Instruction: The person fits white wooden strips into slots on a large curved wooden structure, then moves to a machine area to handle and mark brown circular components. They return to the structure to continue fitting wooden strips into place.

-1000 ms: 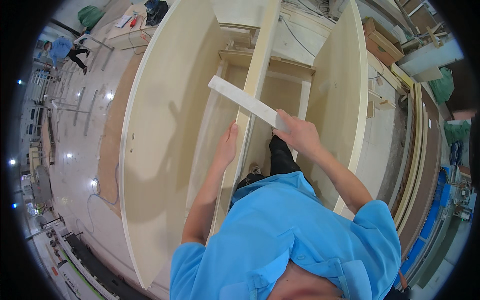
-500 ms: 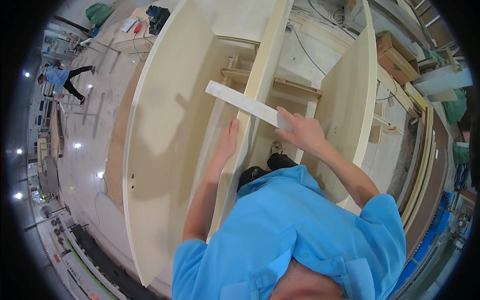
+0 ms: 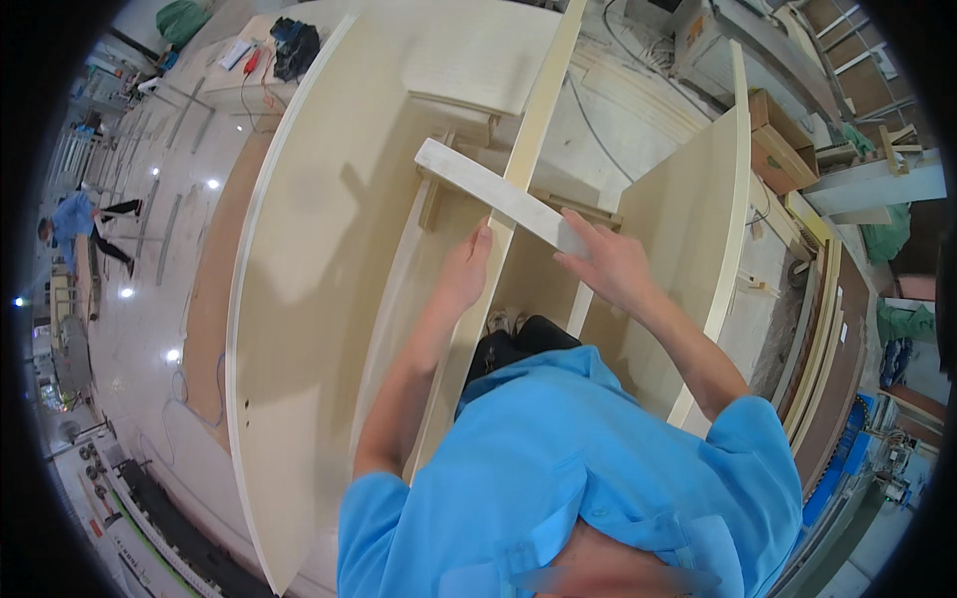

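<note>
My right hand [image 3: 610, 267] is closed on the near right end of a long white bar-shaped block [image 3: 498, 192]. The bar lies slantwise across the top edge of an upright cream panel [image 3: 533, 130], its far end reaching out to the left. Just below the bar, my left hand [image 3: 466, 269] rests at the left side of the same panel, its fingers pressed together and closed on the edge. The underside of the bar is hidden.
A tall cream panel [image 3: 309, 269] stands on my left, another [image 3: 693, 199] on my right. A cardboard box [image 3: 781, 140] and stacked boards [image 3: 822, 329] lie beyond the right one. A person [image 3: 78, 221] in blue is at far left. A cable [image 3: 598, 125] crosses the floor ahead.
My body and both hands have advanced a little along the middle panel, and both shoes now show. The bar stays across its edge. The person at far left has moved further left.
</note>
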`<action>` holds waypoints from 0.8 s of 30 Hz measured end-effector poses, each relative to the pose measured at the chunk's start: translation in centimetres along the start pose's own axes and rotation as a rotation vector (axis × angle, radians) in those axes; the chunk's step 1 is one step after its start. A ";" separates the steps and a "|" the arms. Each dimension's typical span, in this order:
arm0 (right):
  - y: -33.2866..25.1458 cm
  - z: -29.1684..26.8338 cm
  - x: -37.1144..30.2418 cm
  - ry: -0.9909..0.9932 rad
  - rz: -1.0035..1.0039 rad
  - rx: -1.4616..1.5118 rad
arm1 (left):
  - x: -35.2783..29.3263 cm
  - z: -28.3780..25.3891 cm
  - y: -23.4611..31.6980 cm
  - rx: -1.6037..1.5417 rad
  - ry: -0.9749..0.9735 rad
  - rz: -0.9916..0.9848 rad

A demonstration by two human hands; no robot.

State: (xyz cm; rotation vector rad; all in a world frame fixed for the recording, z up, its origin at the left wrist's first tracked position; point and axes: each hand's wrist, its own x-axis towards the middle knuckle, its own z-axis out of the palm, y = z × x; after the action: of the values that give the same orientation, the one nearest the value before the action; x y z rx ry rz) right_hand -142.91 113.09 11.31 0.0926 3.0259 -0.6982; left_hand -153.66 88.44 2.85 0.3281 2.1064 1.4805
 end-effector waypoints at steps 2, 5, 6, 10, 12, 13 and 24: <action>0.7 -0.6 1.0 0.031 0.032 -0.008 | 1.9 0.3 0.8 -0.028 0.005 0.053; 1.8 -1.5 2.7 0.014 0.066 -0.020 | 3.8 0.5 2.1 -0.039 -0.021 0.016; 2.2 -1.8 3.3 -0.007 0.078 0.002 | 4.6 0.3 2.5 -0.041 -0.021 0.020; 4.0 -2.8 6.8 0.010 0.053 0.015 | 8.4 0.7 4.4 -0.012 0.008 0.009; 5.5 -3.6 8.3 -0.013 0.048 0.002 | 10.8 1.3 5.4 -0.025 0.000 0.030; 6.5 -4.2 9.4 -0.039 0.053 -0.005 | 12.1 1.7 6.1 -0.031 0.009 0.008; 12.8 -8.9 18.2 -0.019 0.064 0.047 | 22.7 3.9 10.6 0.009 0.032 -0.038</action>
State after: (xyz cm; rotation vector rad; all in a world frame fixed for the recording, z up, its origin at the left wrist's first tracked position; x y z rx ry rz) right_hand -160.39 129.42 12.81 0.1826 2.9745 -0.7605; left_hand -171.29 106.51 5.17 0.2686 2.1329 1.4640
